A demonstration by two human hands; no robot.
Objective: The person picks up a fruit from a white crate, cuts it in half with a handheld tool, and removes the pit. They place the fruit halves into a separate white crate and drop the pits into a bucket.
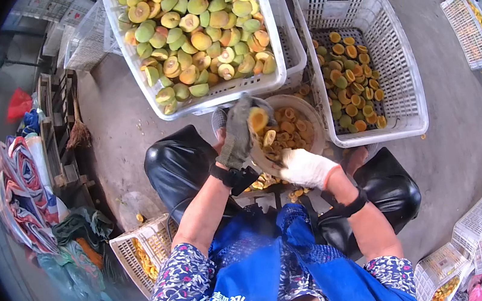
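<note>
My left hand (238, 129), in a grey glove, is closed on a halved yellow fruit (258, 120) over the left rim of a round tub. My right hand (306, 168), in a white glove, is at the tub's lower edge with its fingers curled; what they hold is too small to make out. The round tub (319, 135) contains several cut fruit pieces (289, 124). Just above my hands stands a white crate (199, 108) full of green and orange fruit (202, 40), many of them halved.
Right of the tub, a white crate (393, 78) holds hollowed fruit halves. A smaller crate (164, 240) sits at lower left. Crates (472, 35) line the right side. A wooden pallet (61, 125), a broom (78, 133) and plastic sacks (24, 191) are at left.
</note>
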